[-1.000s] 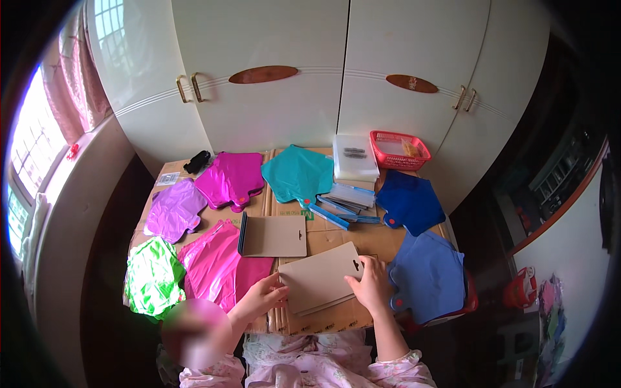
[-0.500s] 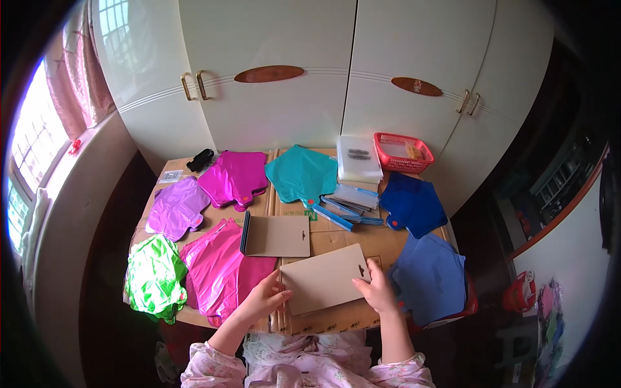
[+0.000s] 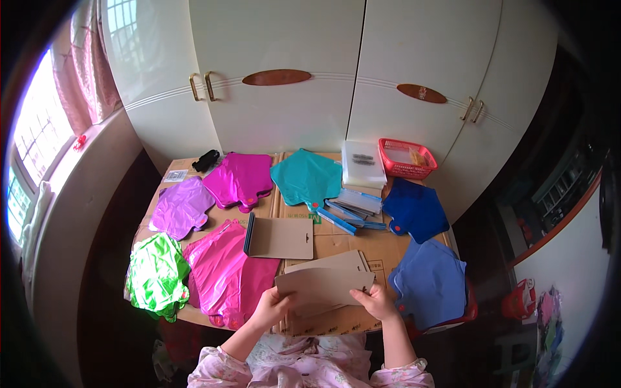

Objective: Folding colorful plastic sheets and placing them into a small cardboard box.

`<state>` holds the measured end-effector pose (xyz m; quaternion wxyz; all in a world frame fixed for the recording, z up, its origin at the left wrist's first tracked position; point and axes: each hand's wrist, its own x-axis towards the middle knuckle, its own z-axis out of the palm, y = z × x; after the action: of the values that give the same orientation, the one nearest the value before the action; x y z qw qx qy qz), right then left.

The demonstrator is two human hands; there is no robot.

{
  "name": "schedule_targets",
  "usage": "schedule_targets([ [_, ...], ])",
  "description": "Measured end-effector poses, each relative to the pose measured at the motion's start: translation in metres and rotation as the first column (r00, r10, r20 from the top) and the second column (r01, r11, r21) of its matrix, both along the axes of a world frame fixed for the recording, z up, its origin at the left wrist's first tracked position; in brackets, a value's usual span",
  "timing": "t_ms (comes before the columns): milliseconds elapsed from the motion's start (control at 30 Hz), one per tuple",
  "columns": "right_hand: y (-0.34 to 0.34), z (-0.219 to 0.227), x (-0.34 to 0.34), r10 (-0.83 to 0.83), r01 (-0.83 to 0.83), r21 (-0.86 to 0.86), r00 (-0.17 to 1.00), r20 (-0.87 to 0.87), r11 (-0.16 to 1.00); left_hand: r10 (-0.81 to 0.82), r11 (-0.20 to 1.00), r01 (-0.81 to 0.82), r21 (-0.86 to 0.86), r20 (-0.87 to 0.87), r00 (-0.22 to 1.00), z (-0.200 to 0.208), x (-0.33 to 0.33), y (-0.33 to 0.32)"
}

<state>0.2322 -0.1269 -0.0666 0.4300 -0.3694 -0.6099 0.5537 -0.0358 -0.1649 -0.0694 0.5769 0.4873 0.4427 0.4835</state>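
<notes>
A plain greyish-brown cardboard card [image 3: 317, 290] is held up by its two ends, near the table's front edge. My left hand [image 3: 273, 308] pinches its left end, thumb on the face. My right hand [image 3: 378, 300] grips its right end, beside a small dark hang slot. Behind and partly under it lie more cards [image 3: 346, 260], their slotted right edges showing. Farther back and to the left sits a stack of cards [image 3: 281, 237] with a dark left edge. Left of my left hand spreads a pink foil balloon [image 3: 229, 278]; right of my right hand, a periwinkle-blue one [image 3: 430, 281].
Flat foil balloons ring the cardboard-covered table [image 3: 336, 243]: green [image 3: 157, 271], lilac [image 3: 181, 207], magenta [image 3: 239, 178], teal [image 3: 304, 178], dark blue [image 3: 417, 207]. Blue-edged packets [image 3: 356, 205], clear plastic sleeves [image 3: 362, 171], a red basket [image 3: 407, 169] and a black object [image 3: 206, 160] stand at the back.
One card has come up off the others and tilts toward me, held in both hands. The cards beneath now show behind it. The whole view has shifted slightly.
</notes>
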Motion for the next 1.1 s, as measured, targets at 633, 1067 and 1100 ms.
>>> schedule_targets([
  [633, -0.082, 0.039, -0.067, -0.34, 0.283, 0.39, 0.937, 0.082, 0.876, 0.191, 0.943, -0.128, 0.307, -0.183, 0.964, 0.047, 0.022, 0.013],
  [1067, -0.071, 0.015, -0.052, -0.16, 0.173, 0.03, 0.953, -0.256, 0.984, 0.21, 0.945, -0.151, 0.289, -0.186, 0.96, 0.039, -0.002, 0.006],
  [1100, -0.069, 0.016, -0.051, -0.16, 0.167, -0.001, 0.944, -0.288, 0.986, 0.212, 0.946, -0.151, 0.288, -0.191, 0.958, 0.039, -0.001, 0.006],
])
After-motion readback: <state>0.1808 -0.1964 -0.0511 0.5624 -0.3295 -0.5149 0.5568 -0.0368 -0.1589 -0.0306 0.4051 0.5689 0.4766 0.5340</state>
